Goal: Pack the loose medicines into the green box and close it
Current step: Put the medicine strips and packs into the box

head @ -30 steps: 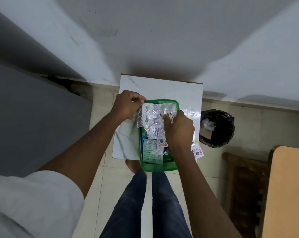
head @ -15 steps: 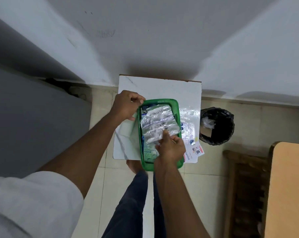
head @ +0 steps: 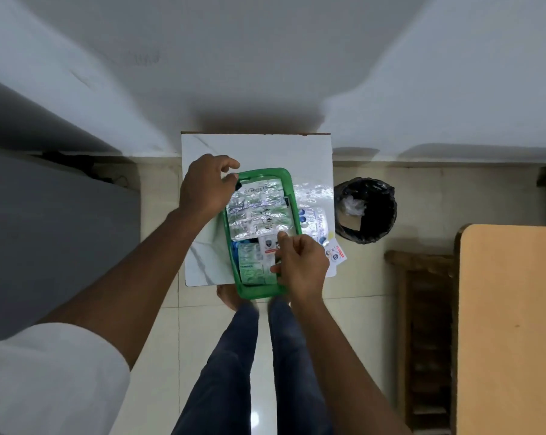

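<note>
The open green box (head: 256, 292) stands on a small white table (head: 256, 152). A stack of silver blister strips (head: 259, 211) lies flat in its far half. A green-and-white strip (head: 251, 262) and a white sachet (head: 267, 244) fill the near half. My left hand (head: 204, 189) grips the box's far left corner at the rim. My right hand (head: 301, 262) hovers over the near right part of the box, fingers loosely curled, index fingertip touching the silver strips' near edge. A blue-printed packet (head: 315, 224) and a small card (head: 337, 252) lie loose on the table, right of the box.
A shiny clear lid or sheet (head: 312, 193) lies on the table to the right of the box. A black-lined bin (head: 364, 210) stands on the floor further right. A wooden stool (head: 422, 309) and a tan tabletop (head: 510, 309) are at the right. My legs are below the table's near edge.
The silver strips, held up over the box by my right hand, now lie flat inside it. My right hand has let them go and drawn back toward the near end.
</note>
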